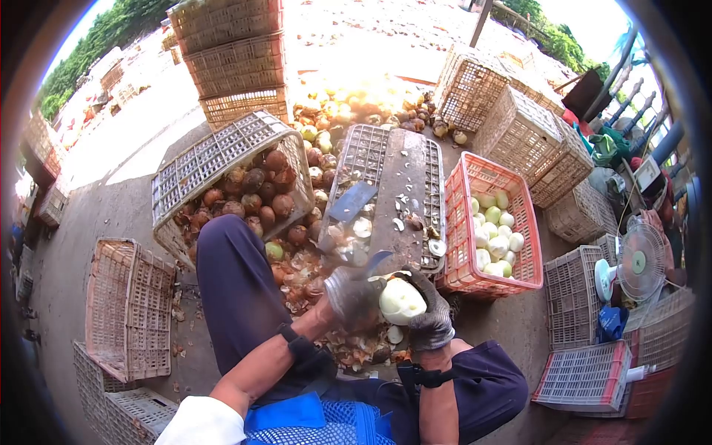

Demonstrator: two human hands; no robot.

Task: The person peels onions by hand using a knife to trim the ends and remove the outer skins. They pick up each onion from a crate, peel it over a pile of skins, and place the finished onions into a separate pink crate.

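My left hand (353, 295), in a grey work glove and slightly blurred, is closed around a small knife (379, 261); its curved blade points up and its handle is hidden in the fist. Close beside it, my gloved right hand (433, 319) grips a large pale peeled onion (401, 302) from the right side. Both hands are between my knees, at the near end of a wooden board (397, 222) laid on an upturned crate. On the board's left side lies a broad flat blade (353, 201). Peel scraps (371, 348) are strewn below my hands.
A tipped crate (222, 159) spills unpeeled brown onions (256, 189) on the left. At the right, a red crate (528, 259) holds several peeled onions (493, 233). Stacked crates (230, 52) stand behind, loose onions cover the ground ahead, and a fan (639, 261) is at far right.
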